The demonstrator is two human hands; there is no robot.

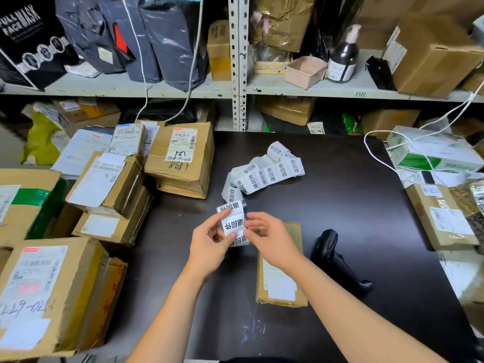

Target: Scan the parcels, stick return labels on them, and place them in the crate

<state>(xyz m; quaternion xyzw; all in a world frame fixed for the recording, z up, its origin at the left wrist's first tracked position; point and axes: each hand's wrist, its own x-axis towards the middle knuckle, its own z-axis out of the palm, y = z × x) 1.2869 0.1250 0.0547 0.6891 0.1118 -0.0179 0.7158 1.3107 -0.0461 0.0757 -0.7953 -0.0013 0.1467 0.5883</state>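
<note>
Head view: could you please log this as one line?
left hand: holds label strip; right hand: pinches it; scanner: on table

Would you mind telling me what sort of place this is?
Probably a parcel depot or returns storeroom: metal shelving crammed with mailer bags, stacked cardboard parcels with shipping labels, and a strip of return labels held by the left hand and right hand near a barcode scanner.

looks like a parcel pickup point or courier back room tbh. slotted metal shelving [238,61] crammed with grey poly mailers [167,35] and taped cartons [432,53], labelled shipping boxes [180,158] stacked on a dark table [353,218], a barcode scanner [327,244], a strip of return stickers [264,174]. the shelf-edge scribble [360,94] might be a slot number, too blurry to say.
</note>
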